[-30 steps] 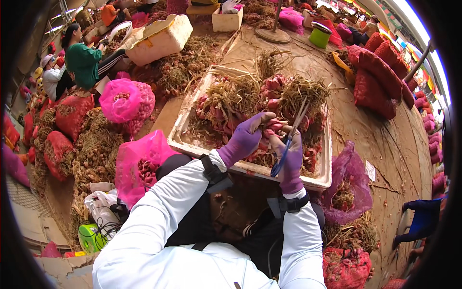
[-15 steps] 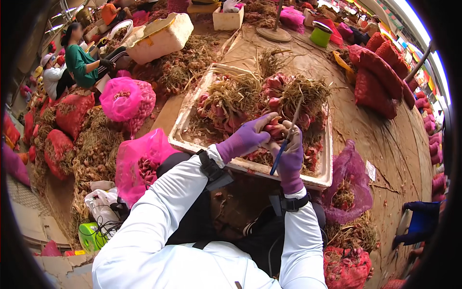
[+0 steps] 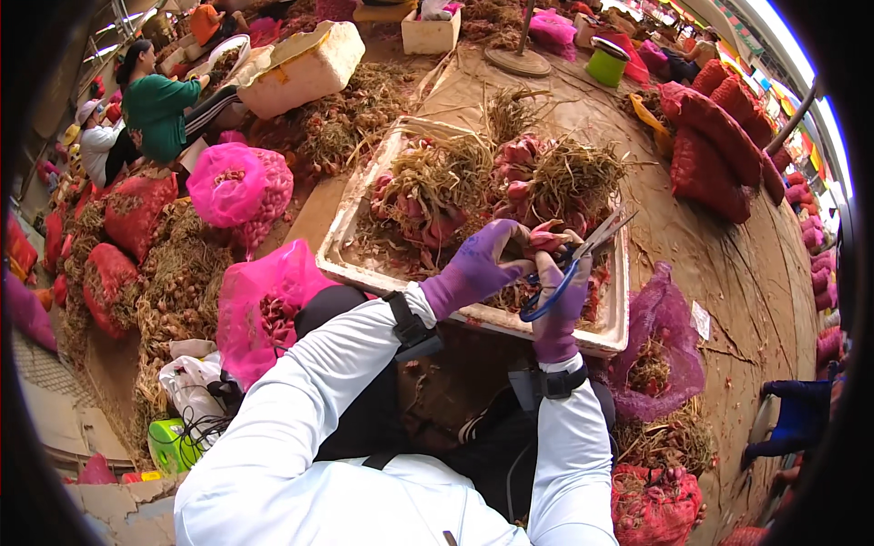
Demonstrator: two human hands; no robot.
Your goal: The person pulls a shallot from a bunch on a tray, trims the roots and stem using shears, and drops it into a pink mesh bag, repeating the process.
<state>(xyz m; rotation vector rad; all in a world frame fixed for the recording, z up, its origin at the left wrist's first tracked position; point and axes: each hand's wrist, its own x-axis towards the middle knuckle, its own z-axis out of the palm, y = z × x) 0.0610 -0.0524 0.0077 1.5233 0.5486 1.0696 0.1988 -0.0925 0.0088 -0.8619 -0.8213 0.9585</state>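
Head view showed you in a broad, crowded work area, with a person in a green top [image 3: 159,114] sitting at the upper left and dark red net sacks [image 3: 710,182] heaped at the right. A brown, wrinkled floor sheet [image 3: 728,300] spread around your place, with a bright pink mesh bag [image 3: 241,318] near your left knee and a purple mesh bag [image 3: 651,309] near your right.

Before you lay a shallow white foam tray [image 3: 620,305]; what bore it was hidden. Two clumps of red-pink bulbs with straw-coloured dried stalks, a left clump [image 3: 432,191] and a right clump [image 3: 564,177], filled its far part.

Your purple-gloved left hand [image 3: 478,264] was loosely curled, a gap between thumb and forefinger, its tips toward the right. Your purple-gloved right hand [image 3: 560,309] was closed around blue-handled metal scissors [image 3: 599,239], whose slightly parted blades pointed away and to the right.

Smallest was a small cluster of red-pink bulbs [image 3: 548,238] between both hands' fingertips, above the tray: right of your left hand, just beyond your right thumb, left of the blades. Its long axis seemed to run crosswise. You could not tell which hand bore it.
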